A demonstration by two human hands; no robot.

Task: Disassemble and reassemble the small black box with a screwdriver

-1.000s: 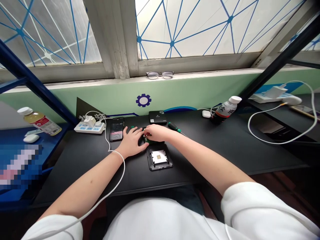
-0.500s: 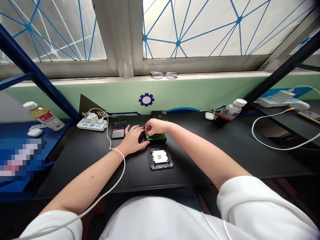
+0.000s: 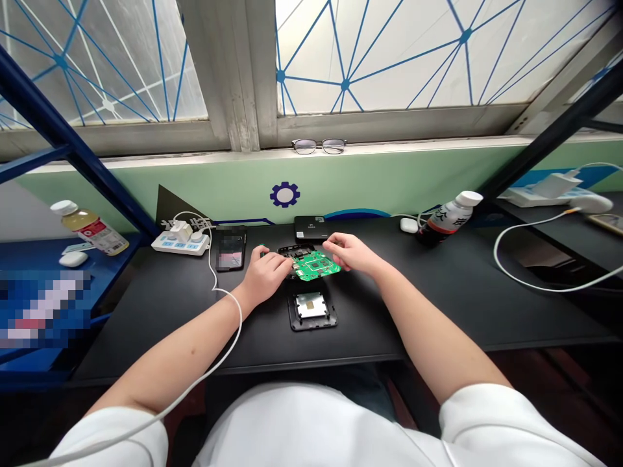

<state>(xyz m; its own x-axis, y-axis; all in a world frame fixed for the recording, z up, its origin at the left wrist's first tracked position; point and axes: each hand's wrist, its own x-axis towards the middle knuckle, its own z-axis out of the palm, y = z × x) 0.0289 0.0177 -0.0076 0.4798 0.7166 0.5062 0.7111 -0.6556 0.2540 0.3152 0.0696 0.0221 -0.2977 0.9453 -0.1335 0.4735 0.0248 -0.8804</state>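
A green circuit board (image 3: 317, 264) is raised and tilted over its black plastic housing (image 3: 293, 250), whose far part shows behind it. My left hand (image 3: 265, 275) is closed at the board's left edge, fingertips on that corner; the housing's near left side is partly hidden there. My right hand (image 3: 354, 254) has curled fingers at the board's right edge, gripping near the corner. A black cover (image 3: 332, 319) with a silvery metal plate (image 3: 311, 305) lies just in front. A small green-tipped object (image 3: 263, 249) pokes out behind my left hand, its kind hidden.
A phone (image 3: 230, 249) and a white power strip (image 3: 180, 244) lie to the left. Behind the board sits a flat black box (image 3: 311, 227). A dark drink bottle (image 3: 450, 217) stands at the back right. A white cable (image 3: 238, 318) crosses my left forearm.
The circuit board has come up out of the housing and tilted toward me. My right hand has moved right, from above the housing to the board's right edge. My left hand's fingers have curled in.
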